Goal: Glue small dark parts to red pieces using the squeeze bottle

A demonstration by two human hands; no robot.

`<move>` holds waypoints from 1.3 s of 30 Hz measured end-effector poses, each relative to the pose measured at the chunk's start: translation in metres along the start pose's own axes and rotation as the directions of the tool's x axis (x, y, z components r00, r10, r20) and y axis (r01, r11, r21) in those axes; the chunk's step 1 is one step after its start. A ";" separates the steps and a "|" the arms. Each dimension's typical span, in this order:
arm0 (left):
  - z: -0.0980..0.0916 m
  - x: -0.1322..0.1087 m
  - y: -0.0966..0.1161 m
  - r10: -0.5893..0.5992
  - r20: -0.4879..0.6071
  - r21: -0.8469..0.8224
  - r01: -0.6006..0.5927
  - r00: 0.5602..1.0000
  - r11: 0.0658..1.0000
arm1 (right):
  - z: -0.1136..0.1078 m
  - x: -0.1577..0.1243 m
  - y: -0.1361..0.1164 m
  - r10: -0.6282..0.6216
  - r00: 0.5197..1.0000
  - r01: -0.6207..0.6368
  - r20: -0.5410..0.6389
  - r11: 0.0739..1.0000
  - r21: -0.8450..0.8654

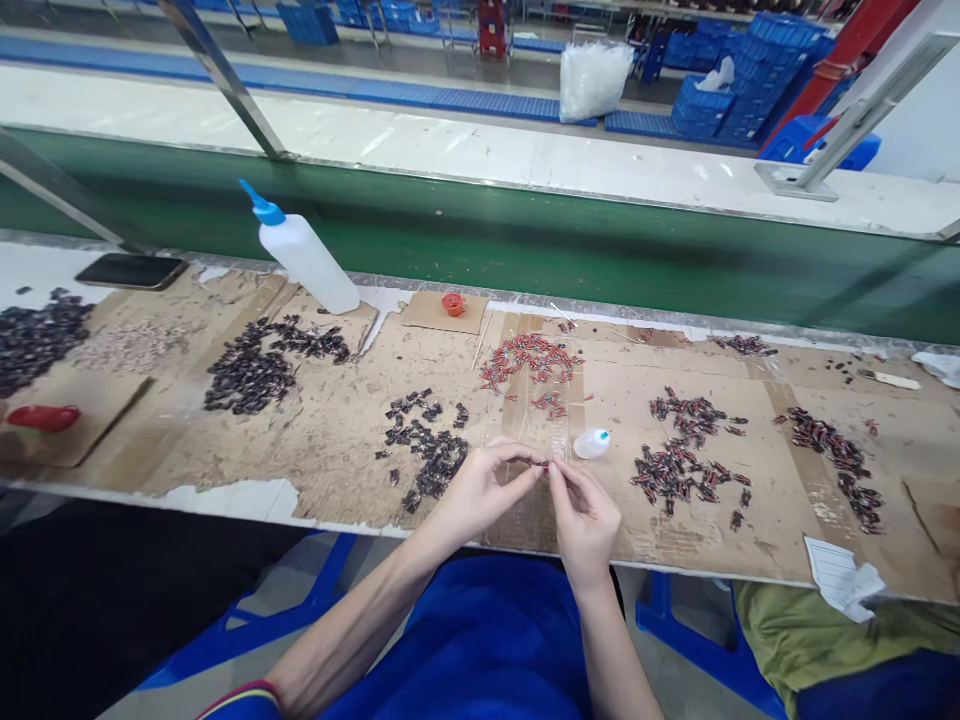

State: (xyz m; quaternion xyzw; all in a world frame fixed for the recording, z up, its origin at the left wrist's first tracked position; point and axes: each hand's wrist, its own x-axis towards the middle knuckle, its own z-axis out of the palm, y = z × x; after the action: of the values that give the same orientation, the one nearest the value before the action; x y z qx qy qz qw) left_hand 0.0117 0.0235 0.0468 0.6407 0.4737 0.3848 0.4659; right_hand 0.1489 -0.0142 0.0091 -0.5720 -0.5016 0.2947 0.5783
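Note:
My left hand (491, 487) and my right hand (585, 512) meet above the cardboard-covered bench, fingertips pinched together. Between them is a tiny dark part (546, 465), mostly hidden by the fingers; its kind cannot be made out. Left of my left hand lies a scattered pile of small black parts (431, 450). Beyond my hands spreads a pile of small red parts with metallic bits (531, 360). A small white bottle with a blue tip (592, 443) lies just past my right hand. Farther right are piles of black-and-red pieces (679, 470).
A large white squeeze bottle with a blue nozzle (311, 260) stands at the back left. A red cap (453, 304) sits on a cardboard square. More black parts (251, 375), a phone (131, 270) and a red object (43, 418) lie left. A green barrier (480, 235) runs behind the bench.

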 end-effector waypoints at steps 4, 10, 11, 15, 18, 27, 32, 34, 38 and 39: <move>-0.004 0.000 0.003 -0.060 0.042 -0.045 0.062 0.997 0.997 | -0.001 0.001 -0.007 0.029 1.000 -0.029 0.007 0.994 0.107; 0.000 0.001 0.011 -0.020 0.150 -0.068 0.030 0.988 0.997 | -0.009 -0.001 -0.012 -0.023 0.999 0.020 0.022 0.994 0.107; 0.002 0.001 0.012 -0.011 0.179 -0.070 0.024 0.984 0.997 | -0.013 -0.002 -0.011 -0.050 0.999 0.049 0.018 0.997 0.065; -0.001 0.003 0.004 0.041 0.239 0.042 -0.053 0.970 0.998 | -0.042 0.002 -0.003 -0.179 0.984 0.177 -0.002 0.970 -0.168; -0.023 0.011 -0.018 0.118 0.115 0.314 -0.149 0.986 0.938 | -0.067 0.015 0.006 -0.184 0.980 0.147 -0.072 0.924 -0.354; -0.086 0.036 -0.057 0.135 0.152 0.811 -0.202 0.979 0.550 | -0.057 0.040 0.020 -0.315 0.948 0.282 0.049 0.755 -0.592; -0.084 0.038 -0.050 0.134 0.165 0.806 -0.212 0.977 0.553 | -0.040 0.046 0.027 -0.214 0.968 0.249 0.129 0.825 -0.507; -0.076 0.037 -0.046 0.164 0.149 0.738 -0.220 0.975 0.638 | -0.038 0.046 0.027 -0.146 0.981 0.187 0.129 0.891 -0.415; -0.043 0.031 -0.034 0.244 0.146 0.459 -0.284 0.959 0.842 | -0.034 0.041 0.023 0.076 0.996 -0.072 0.048 0.994 -0.079; -0.033 0.029 -0.032 0.248 0.160 0.391 -0.292 0.955 0.873 | -0.034 0.039 0.023 0.123 0.992 -0.123 0.017 0.992 0.007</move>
State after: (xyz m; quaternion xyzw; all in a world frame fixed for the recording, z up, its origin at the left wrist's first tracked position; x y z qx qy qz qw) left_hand -0.0201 0.0628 0.0264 0.8033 0.4245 0.3037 0.2869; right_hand 0.1978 0.0133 0.0018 -0.5971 -0.4691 0.3366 0.5570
